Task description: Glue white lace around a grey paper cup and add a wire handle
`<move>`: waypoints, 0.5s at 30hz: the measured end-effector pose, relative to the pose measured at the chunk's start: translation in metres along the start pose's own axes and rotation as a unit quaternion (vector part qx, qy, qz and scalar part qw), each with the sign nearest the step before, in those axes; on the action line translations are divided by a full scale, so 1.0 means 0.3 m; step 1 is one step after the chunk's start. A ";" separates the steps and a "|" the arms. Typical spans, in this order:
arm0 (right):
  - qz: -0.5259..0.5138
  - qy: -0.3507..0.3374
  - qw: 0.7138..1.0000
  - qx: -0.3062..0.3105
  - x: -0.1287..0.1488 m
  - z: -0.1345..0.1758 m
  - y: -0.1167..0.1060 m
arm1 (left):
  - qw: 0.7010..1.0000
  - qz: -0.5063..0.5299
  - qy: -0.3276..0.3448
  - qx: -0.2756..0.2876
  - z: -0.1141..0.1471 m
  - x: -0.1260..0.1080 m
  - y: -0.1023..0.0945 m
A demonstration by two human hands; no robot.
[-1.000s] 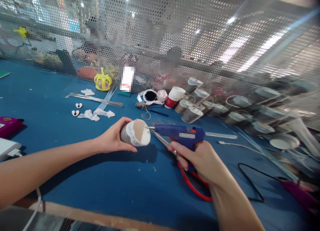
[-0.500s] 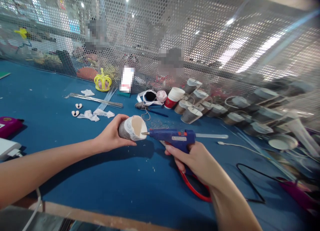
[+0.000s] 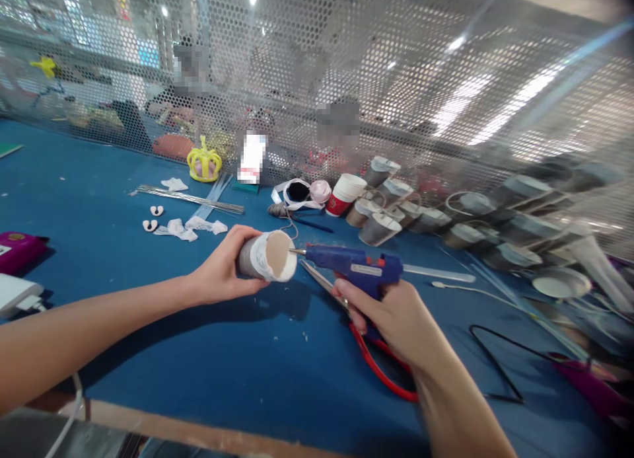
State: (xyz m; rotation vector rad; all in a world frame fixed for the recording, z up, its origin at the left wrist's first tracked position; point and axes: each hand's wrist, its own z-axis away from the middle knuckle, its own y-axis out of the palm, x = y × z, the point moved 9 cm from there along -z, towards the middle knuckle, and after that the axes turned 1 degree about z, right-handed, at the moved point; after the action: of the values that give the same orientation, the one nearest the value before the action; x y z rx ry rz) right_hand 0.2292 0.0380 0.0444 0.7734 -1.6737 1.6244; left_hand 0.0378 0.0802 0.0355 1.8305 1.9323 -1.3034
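Note:
My left hand (image 3: 225, 266) is wrapped round a small grey cup (image 3: 246, 258) with white lace about its rim, tilted so its pale inside faces right. In my right hand (image 3: 384, 312) is a blue hot glue gun (image 3: 354, 263), its metal nozzle pointing left at the cup's rim. Whether the tip touches the rim I cannot tell. A clear glue stick (image 3: 438, 273) juts from the back of the gun. Below my right hand lie red-handled scissors (image 3: 369, 355), partly hidden by it, blades towards the cup.
Several grey cups (image 3: 380, 229) stand at the back right beside a red and white paper cup (image 3: 341, 197). A yellow crown (image 3: 204, 164), metal wires (image 3: 191, 199) and white lace scraps (image 3: 181, 229) lie further left. Perforated metal mesh (image 3: 287, 61) rises behind the blue table (image 3: 222, 365).
The glue gun has moved a little right and up, and its nozzle has turned slightly. My left hand has turned the cup a little and shifted it slightly right. More of the scissors' blades shows.

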 end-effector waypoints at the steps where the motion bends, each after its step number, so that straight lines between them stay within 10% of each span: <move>1: 0.009 0.006 1.000 0.006 -0.002 0.000 0.003 | 1.000 -0.002 -0.001 -0.007 -0.001 0.003 -0.004; 15: -0.027 0.008 0.999 0.016 -0.013 -0.003 0.014 | 0.998 0.012 -0.044 -0.042 0.012 0.038 -0.020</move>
State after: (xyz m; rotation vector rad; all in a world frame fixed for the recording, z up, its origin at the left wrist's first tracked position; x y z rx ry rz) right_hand 0.2281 0.0391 0.0387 0.8133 -1.6062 1.6202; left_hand 0.0284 0.0868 0.0286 1.7225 1.8850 -1.2522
